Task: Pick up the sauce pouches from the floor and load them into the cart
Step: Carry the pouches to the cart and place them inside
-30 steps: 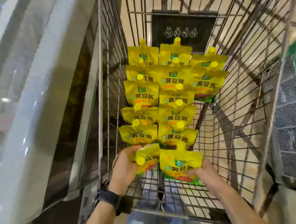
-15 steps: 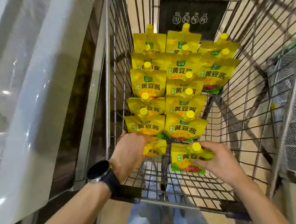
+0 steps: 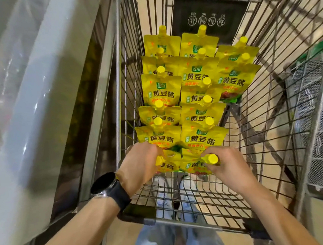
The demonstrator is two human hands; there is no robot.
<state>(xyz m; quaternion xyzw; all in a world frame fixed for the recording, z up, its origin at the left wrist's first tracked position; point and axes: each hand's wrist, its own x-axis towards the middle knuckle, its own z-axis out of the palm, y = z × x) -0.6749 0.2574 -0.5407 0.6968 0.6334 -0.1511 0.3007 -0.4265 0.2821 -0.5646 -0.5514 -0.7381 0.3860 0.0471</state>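
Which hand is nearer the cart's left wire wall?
Left. The left hand is close beside the left wire wall, gripping one pouch; the right hand sits toward the cart's middle, holding a second pouch at its cap.

Pouches [image 3: 161, 92] in overlapping rows inside cart [image 3: 267, 127], along left wall; nearest two [image 3: 194, 164] side by side.

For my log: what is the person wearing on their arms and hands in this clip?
No gloves or visible rings. The left hand has a round, dark-faced watch on a wide black strap at its wrist. The right hand has a bare wrist. No sleeves show on either forearm.
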